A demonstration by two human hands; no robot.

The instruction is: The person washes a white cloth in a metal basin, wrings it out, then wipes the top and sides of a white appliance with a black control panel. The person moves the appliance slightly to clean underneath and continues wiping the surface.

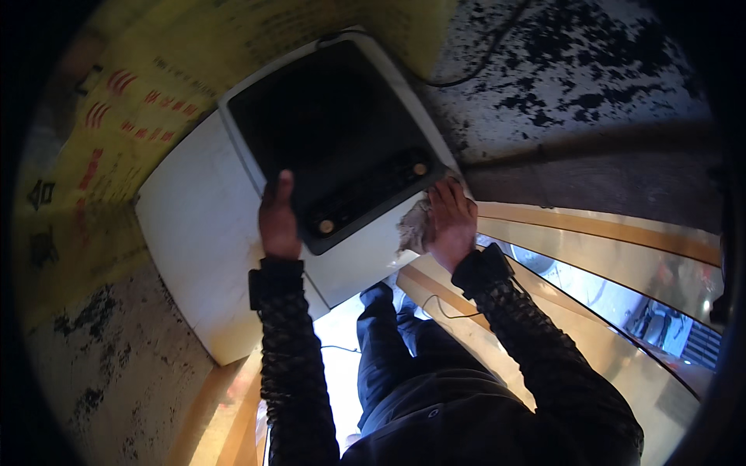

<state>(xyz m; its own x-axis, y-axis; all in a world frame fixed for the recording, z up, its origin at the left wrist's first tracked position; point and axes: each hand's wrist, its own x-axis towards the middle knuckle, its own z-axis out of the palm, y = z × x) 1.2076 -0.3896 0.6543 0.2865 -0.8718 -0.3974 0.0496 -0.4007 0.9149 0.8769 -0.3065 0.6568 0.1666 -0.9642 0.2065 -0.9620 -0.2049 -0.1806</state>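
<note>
A white boxy appliance (pixel 366 256) is before me, with a dark glossy panel (pixel 326 110) on its upper face. Along the panel's near edge runs a dark control strip with two round gold-coloured knobs, a left knob (pixel 326 226) and a right knob (pixel 419 169). My left hand (pixel 280 224) is at the panel's near left edge, thumb up; its other fingers are mostly hidden. At the near right corner, my right hand (pixel 451 218) presses a greyish-brown cloth (pixel 415 226) against the white rim.
A white surface (pixel 198 233) adjoins the appliance on the left. Yellow sheeting (pixel 116 157) bearing writing covers the wall behind. A black cable (pixel 466 78) runs from the back past a wall with dark blotches (pixel 571 64). Shiny tan panels (pixel 553 256) stand at the right.
</note>
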